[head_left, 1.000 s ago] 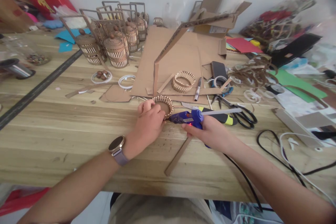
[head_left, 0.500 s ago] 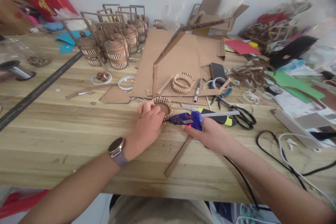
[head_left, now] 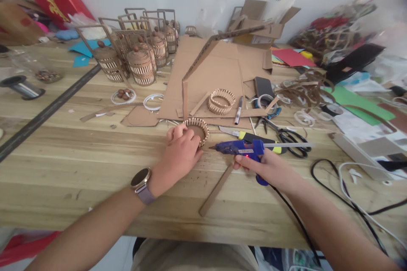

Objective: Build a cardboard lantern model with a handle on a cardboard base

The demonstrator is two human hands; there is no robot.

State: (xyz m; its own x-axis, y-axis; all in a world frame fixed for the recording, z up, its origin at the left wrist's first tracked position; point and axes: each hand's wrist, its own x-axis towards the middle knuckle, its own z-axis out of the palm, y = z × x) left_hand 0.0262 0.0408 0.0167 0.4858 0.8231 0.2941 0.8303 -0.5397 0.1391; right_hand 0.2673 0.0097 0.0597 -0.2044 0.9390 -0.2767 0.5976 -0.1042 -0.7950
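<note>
My left hand (head_left: 180,150) is closed on a small round cardboard basket (head_left: 198,128) with a slatted rim, holding it on the wooden table (head_left: 79,156). A smartwatch (head_left: 141,178) sits on that wrist. My right hand (head_left: 269,167) grips a blue hot glue gun (head_left: 242,149) with a red light lit. Its nozzle points left, a short gap away from the basket. A white glue stick juts from the gun's back. A loose cardboard strip (head_left: 216,189) lies under the gun.
A second slatted ring (head_left: 221,100) and a marker (head_left: 238,111) lie on flat cardboard sheets (head_left: 216,72). Scissors (head_left: 288,136) and a yellow-handled knife (head_left: 254,136) sit right of the basket. Finished cardboard lanterns (head_left: 140,63) stand at the back left. Cables (head_left: 349,194) trail at right.
My right hand has drawn the glue gun to the right, away from the basket it was touching. My left hand has stayed on the basket.
</note>
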